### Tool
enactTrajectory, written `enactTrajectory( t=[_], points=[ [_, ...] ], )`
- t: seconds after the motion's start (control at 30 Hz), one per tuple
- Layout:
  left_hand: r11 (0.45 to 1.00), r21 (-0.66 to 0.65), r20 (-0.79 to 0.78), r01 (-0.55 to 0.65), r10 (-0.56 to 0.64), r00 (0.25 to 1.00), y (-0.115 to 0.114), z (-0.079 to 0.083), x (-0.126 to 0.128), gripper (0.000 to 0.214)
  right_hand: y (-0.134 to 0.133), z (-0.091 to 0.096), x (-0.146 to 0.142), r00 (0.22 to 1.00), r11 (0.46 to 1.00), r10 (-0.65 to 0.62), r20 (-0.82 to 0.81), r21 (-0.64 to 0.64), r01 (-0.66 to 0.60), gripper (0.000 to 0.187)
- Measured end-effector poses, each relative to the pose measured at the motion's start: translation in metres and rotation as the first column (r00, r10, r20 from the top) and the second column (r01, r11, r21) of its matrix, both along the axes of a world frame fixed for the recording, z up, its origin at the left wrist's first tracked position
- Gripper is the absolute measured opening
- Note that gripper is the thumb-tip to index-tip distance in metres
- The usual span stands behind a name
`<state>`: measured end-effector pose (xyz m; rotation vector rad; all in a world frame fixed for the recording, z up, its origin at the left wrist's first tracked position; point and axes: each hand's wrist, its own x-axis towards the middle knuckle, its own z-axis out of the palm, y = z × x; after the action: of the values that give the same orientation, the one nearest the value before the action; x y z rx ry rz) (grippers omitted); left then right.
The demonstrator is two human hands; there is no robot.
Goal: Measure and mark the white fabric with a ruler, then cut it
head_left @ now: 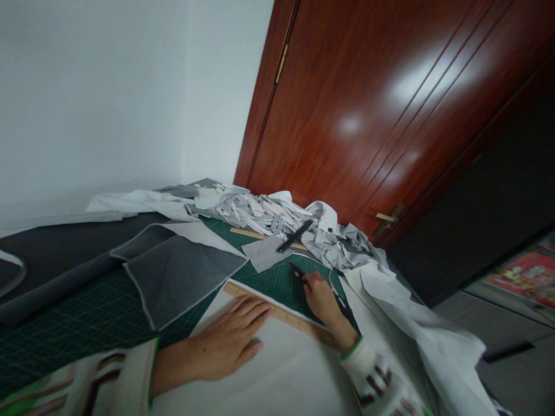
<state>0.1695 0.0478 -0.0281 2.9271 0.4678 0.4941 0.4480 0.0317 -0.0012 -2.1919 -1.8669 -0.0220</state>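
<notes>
The left hand (pixel 232 341) lies across a wooden ruler (pixel 299 325). The right hand (pixel 321 297) holds a black tool (pixel 296 268) over a cutting mat (pixel 274 284).

Cloth-cutting workspace, indoors; whether in a home or a small workshop cannot be told. Evidence of trade: green gridded cutting mat (pixel 87 318); wooden ruler (pixel 299 326); dark grey cloth piece (pixel 186 274), pale-edged; heap of scraps (pixel 255 211), white and grey, along the far edge. Evidence of room: plain white wall (pixel 108 98); glossy reddish-brown door (pixel 347 104) with metal handle (pixel 388 216) and brass-coloured hinge (pixel 281 63).
</notes>
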Motion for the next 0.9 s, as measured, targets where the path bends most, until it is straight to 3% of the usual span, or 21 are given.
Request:
enactTrajectory(
  t=[0.2, 0.43, 0.7, 0.9],
  points=[
    [1.0, -0.018, 0.002, 0.003, -0.003, 1.0, 0.001, -0.003, -0.002, 0.057, 0.008, -0.021, -0.007, 0.999, 0.995, -0.034, -0.007, 0.098, 0.035, 0.04],
    [1.0, -0.015, 0.066, 0.021, -0.02, 0.998, 0.001, -0.008, -0.004, 0.062, 0.03, -0.024, 0.014, 0.997, 0.984, 0.013, -0.076, 0.177, 0.001, 0.023],
    [0.998, -0.069, 0.015, 0.005, -0.004, 1.0, 0.0, -0.004, -0.002, 0.06, 0.051, -0.017, 0.021, 0.992, 0.999, 0.025, -0.124, 0.028, -0.022, 0.006],
    [0.996, -0.087, 0.049, 0.013, -0.009, 0.999, -0.001, -0.004, -0.003, 0.06, 0.061, -0.01, 0.021, 0.988, 0.997, 0.015, -0.152, -0.076, -0.027, 0.011]
  ],
)
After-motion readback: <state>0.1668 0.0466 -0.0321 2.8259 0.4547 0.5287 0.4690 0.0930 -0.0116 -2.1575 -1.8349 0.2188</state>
